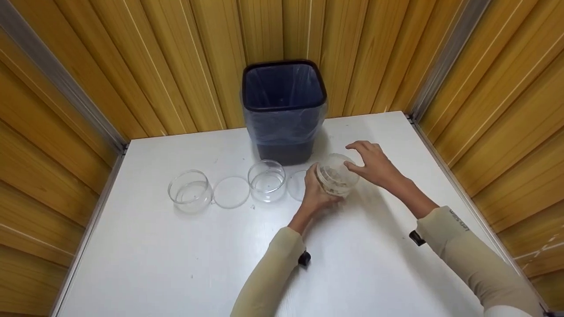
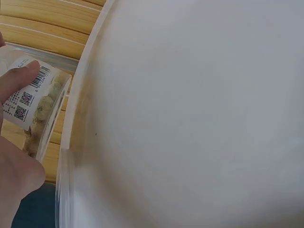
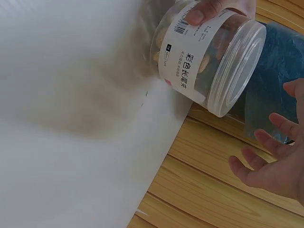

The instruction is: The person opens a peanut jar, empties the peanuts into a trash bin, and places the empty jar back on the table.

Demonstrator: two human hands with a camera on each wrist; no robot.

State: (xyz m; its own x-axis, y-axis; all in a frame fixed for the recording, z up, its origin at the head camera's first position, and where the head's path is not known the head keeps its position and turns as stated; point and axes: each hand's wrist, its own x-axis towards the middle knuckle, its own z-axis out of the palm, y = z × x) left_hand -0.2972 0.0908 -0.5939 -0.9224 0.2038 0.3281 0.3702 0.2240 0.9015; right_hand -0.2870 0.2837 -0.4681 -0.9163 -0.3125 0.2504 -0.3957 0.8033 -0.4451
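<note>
My left hand (image 1: 315,189) grips a clear round plastic jar (image 3: 190,52) around its side, the thumb pressed on the white printed label (image 2: 35,80). Pale brown lumps (image 2: 43,108) lie inside, toward the jar's bottom. A clear lid (image 3: 237,71) sits on the mouth. In the head view the jar is tilted above the table, right of the bin. My right hand (image 1: 372,165) hovers beside the lid with fingers spread and holding nothing; the right wrist view shows a gap between its fingertips and the jar.
A bin (image 1: 284,152) lined with a blue bag stands at the back of the white table (image 1: 198,264). Left of my hands are two clear uncovered jars (image 1: 190,193) and two flat clear discs (image 1: 231,192). Wood-patterned walls (image 1: 176,66) enclose three sides.
</note>
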